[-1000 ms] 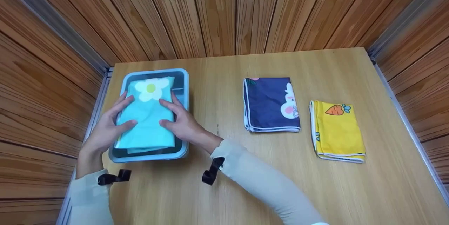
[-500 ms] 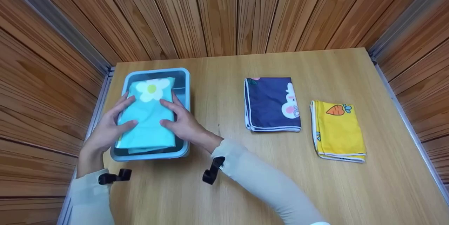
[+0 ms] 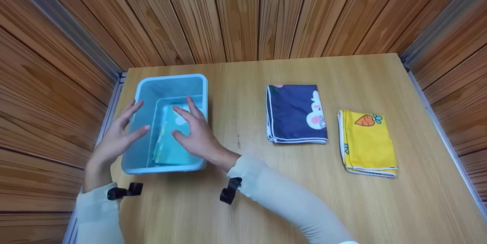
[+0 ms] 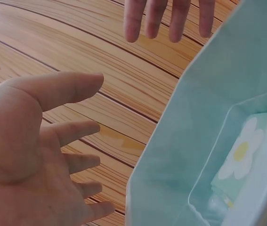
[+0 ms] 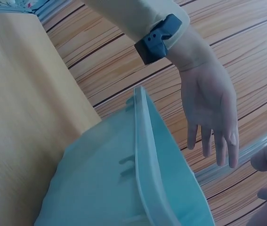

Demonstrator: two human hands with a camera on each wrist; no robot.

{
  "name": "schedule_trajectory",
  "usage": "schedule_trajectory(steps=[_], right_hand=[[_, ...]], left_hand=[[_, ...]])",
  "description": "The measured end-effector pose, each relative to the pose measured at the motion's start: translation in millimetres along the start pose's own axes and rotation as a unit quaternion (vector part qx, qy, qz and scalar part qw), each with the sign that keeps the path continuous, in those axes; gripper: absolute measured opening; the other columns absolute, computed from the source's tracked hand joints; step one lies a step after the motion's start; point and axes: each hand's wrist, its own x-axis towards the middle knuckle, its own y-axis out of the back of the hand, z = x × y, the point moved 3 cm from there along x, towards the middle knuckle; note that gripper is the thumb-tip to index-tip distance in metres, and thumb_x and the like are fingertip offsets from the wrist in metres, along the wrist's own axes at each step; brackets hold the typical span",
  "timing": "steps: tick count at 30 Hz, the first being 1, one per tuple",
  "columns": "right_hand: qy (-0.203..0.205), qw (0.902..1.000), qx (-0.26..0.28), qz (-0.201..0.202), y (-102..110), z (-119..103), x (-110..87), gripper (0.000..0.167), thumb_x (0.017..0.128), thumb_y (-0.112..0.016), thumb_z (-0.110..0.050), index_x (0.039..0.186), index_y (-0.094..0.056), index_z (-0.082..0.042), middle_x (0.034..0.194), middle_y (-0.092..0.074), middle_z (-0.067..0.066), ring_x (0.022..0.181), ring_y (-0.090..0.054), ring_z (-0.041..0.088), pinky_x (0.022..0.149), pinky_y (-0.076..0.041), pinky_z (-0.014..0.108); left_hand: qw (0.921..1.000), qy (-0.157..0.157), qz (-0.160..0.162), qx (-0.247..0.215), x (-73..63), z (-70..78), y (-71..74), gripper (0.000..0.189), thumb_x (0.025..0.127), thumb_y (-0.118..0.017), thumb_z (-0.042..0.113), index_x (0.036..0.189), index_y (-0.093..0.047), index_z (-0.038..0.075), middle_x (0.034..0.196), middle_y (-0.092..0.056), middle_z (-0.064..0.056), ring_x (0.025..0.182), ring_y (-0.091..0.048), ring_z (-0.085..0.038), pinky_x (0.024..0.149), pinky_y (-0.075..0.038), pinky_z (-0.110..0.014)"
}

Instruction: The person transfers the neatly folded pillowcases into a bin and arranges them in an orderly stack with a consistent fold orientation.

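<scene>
A folded turquoise cloth (image 3: 172, 148) with a white flower lies on the bottom of a light blue plastic bin (image 3: 146, 90). The left wrist view shows the flower of this cloth (image 4: 239, 153) down inside the bin. Over the bin's left rim hovers my left hand (image 3: 114, 137), fingers spread and nothing held. My right hand (image 3: 201, 137) is above the bin's right side, its fingers apart and also holding nothing; it covers part of the cloth. The two palms face each other with a gap between them.
A folded navy cloth (image 3: 293, 114) with a white rabbit lies on the wooden table (image 3: 236, 198), right of the bin. Further right is a folded yellow cloth (image 3: 367, 143) with a carrot print. Wood-plank walls (image 3: 239, 15) stand behind and at both sides.
The turquoise cloth, held between both hands at the bin's top before, has dropped to the bin's bottom. Both hands have let go and stay nearly in place.
</scene>
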Motion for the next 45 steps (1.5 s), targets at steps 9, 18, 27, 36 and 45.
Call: schedule_trajectory(steps=[9,18,27,36,45], right_hand=[[-0.001,0.9998,0.021,-0.003,4,5,3.3,0.059,0.100,-0.066,-0.016,0.155,-0.044,-0.012,0.171,-0.008,0.002,0.156,-0.014,0.022,0.115,-0.036,0.036],[-0.005,0.9997,-0.016,-0.018,9,7,1.1,0.064,0.100,-0.066,-0.022,0.158,-0.039,-0.017,0.171,-0.006,-0.003,0.156,-0.012,0.021,0.113,-0.038,0.033],[0.037,0.9868,-0.152,-0.042,17,5,0.8,0.068,0.101,-0.064,-0.031,0.160,-0.035,-0.018,0.172,-0.007,0.000,0.157,-0.011,0.023,0.119,-0.029,0.046],[0.063,0.9339,-0.344,-0.077,28,6,-1.4,0.078,0.099,-0.061,-0.047,0.164,-0.023,-0.024,0.172,0.002,0.008,0.157,0.004,0.028,0.122,-0.006,0.060],[0.051,0.9107,-0.398,-0.099,41,10,-4.6,0.085,0.096,-0.060,-0.057,0.164,-0.016,-0.030,0.171,0.011,0.009,0.156,0.008,0.033,0.119,0.001,0.067]], left_hand=[[1.0000,-0.008,-0.003,-0.001,-1.5,0.1,0.9,0.075,0.100,-0.067,0.022,0.162,-0.027,0.012,0.171,-0.005,-0.013,0.155,-0.005,-0.042,0.118,-0.013,-0.068],[0.9998,-0.012,-0.003,0.018,-4.4,2.3,-2.9,0.073,0.100,-0.067,0.023,0.161,-0.029,0.008,0.170,-0.009,-0.018,0.153,-0.012,-0.044,0.115,-0.022,-0.069],[0.9966,-0.020,0.015,0.078,-8.4,15.4,-9.8,0.066,0.102,-0.064,0.024,0.158,-0.034,0.004,0.165,-0.020,-0.024,0.148,-0.024,-0.050,0.109,-0.032,-0.069],[0.9857,0.015,0.028,0.166,-16.9,26.4,-17.6,0.078,0.101,-0.058,0.047,0.162,-0.026,0.011,0.170,-0.005,-0.017,0.149,-0.015,-0.055,0.099,-0.030,-0.078],[0.9746,-0.011,0.030,0.222,-25.3,34.1,-30.4,0.087,0.099,-0.061,0.052,0.165,-0.015,0.017,0.171,0.007,-0.008,0.153,-0.003,-0.049,0.107,-0.021,-0.077]])
